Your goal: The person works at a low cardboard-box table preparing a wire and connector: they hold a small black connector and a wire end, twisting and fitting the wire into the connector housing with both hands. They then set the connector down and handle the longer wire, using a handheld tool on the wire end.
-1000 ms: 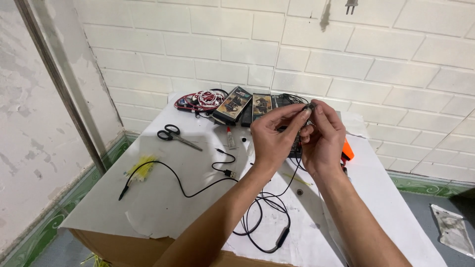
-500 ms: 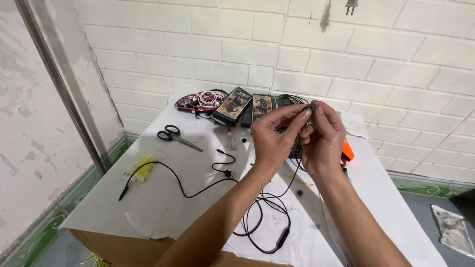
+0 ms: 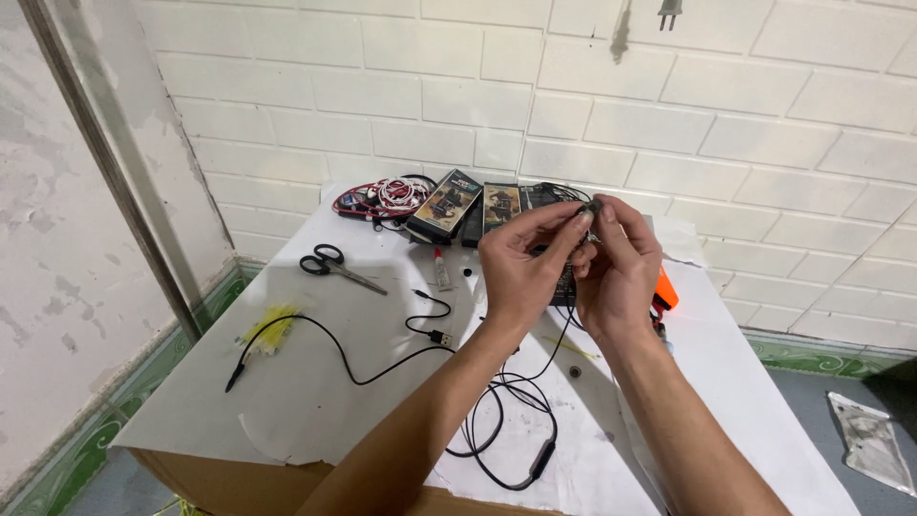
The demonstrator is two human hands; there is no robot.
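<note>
Just right of the frame's centre, both hands are raised above the white table (image 3: 315, 401), fingertips meeting on a small dark earbud (image 3: 591, 207). The left hand (image 3: 523, 263) pinches it narrowly from the left, the right hand (image 3: 621, 268) from the right, equally near. Its black cable (image 3: 564, 330) drops straight down between the wrists to loops on the table. Scissors (image 3: 336, 268), small boxes (image 3: 468, 203) and a red-and-white wire bundle (image 3: 380, 199) lie in the upper middle.
</note>
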